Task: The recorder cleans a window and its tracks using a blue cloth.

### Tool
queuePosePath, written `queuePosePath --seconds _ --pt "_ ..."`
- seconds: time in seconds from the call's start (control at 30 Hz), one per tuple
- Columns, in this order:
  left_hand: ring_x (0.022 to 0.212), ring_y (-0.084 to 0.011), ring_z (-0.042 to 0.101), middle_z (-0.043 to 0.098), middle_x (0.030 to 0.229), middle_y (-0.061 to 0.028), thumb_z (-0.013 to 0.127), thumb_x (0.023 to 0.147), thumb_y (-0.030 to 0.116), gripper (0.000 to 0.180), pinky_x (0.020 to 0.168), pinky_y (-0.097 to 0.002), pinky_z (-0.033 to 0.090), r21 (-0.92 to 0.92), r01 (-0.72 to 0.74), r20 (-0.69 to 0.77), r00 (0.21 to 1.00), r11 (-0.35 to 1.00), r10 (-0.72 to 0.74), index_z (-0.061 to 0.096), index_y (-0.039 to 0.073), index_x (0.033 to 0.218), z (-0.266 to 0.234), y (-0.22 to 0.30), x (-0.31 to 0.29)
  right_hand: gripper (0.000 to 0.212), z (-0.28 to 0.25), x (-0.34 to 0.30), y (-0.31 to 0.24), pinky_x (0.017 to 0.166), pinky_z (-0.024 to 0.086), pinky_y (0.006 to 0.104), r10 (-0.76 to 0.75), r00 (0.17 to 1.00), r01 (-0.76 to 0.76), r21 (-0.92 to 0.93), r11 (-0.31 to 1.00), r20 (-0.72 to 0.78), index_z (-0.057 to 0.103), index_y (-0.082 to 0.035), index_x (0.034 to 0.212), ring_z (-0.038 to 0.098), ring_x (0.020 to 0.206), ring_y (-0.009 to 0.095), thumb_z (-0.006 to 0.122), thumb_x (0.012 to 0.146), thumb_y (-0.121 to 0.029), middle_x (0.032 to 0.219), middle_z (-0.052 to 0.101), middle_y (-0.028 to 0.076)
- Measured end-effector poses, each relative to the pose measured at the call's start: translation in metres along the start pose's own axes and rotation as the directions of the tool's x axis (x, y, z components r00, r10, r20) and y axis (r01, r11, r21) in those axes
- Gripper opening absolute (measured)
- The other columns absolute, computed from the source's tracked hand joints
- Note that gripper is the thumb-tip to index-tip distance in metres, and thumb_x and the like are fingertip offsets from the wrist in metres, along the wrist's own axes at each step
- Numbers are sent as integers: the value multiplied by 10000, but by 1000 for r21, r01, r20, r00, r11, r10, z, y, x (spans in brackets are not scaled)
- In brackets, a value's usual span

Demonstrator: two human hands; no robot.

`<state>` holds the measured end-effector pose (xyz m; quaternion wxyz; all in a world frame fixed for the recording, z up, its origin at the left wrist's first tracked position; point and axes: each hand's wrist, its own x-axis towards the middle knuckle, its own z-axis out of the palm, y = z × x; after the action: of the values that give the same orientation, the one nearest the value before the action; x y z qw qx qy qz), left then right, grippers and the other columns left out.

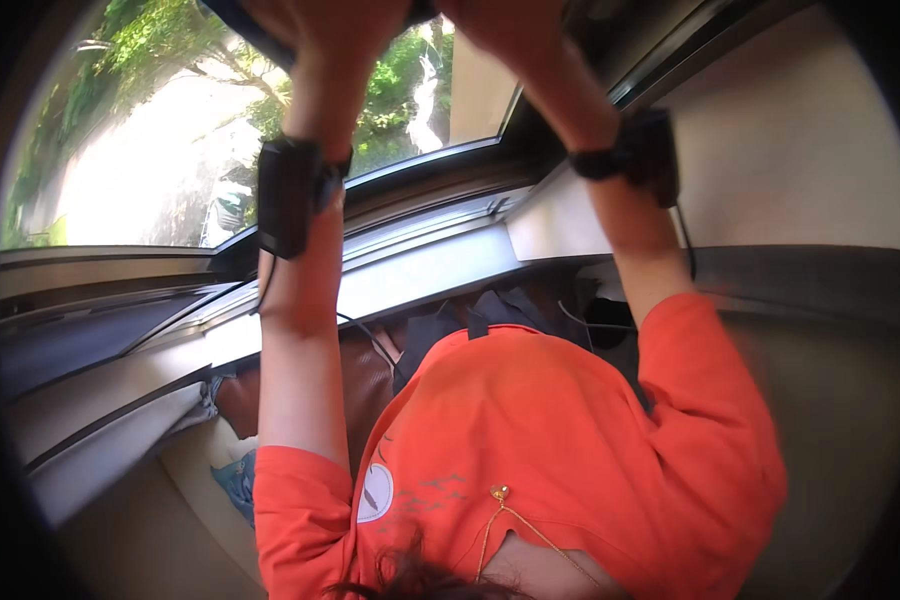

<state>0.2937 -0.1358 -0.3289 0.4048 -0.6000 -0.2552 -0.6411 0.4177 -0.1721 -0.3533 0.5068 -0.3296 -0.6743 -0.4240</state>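
Both my arms are raised toward the window (160,150). At the top edge, my left hand (342,25) is cut off by the picture, so its fingers do not show. Beside it is a dark blue, cloth-like thing (248,30), only partly visible; whether the hand holds it is unclear. My right hand (505,30) is a short way to the right, near the dark window frame (660,55), its fingers also out of view. A small dark patch shows between the hands, too little to name.
Below the glass runs a pale window sill (420,270) with metal tracks. A brown leather-like surface (355,375) lies under it, with a pale cushion (210,470) at the left. A beige wall (790,150) stands at the right. Black wrist devices (288,198) trail thin cables.
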Motion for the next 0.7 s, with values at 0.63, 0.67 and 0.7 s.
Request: queuePosePath --seconds 0.63,0.67,0.7 --pt "1267 -366 301 241 1440 -128 552 759 72 612 1015 -434 283 216 297 854 404 930 -327 392 168 1342 -159 64 -345 395 -10 -320 -113 1058 215 466 117 577 -347 113 931 808 558 -151 1125 410 1190 237 547 730 -162 1217 494 47" --pt "1276 -378 280 252 1417 -178 569 753 68 668 1027 -449 259 308 396 769 432 865 -472 311 115 1368 -160 53 -343 369 0 -311 -117 1060 224 461 -47 340 -311 159 937 939 572 -154 1103 427 1177 233 548 735 -167 1195 514 49" --pt "1285 -390 258 262 1394 -229 585 746 65 739 1040 -464 236 380 496 657 450 781 -606 229 63 1393 -159 39 -339 342 12 -300 -121 1062 234 457 -205 74 -283 217 934 976 585 -158 1081 444 1163 229 549 741 -172 1172 534 51"
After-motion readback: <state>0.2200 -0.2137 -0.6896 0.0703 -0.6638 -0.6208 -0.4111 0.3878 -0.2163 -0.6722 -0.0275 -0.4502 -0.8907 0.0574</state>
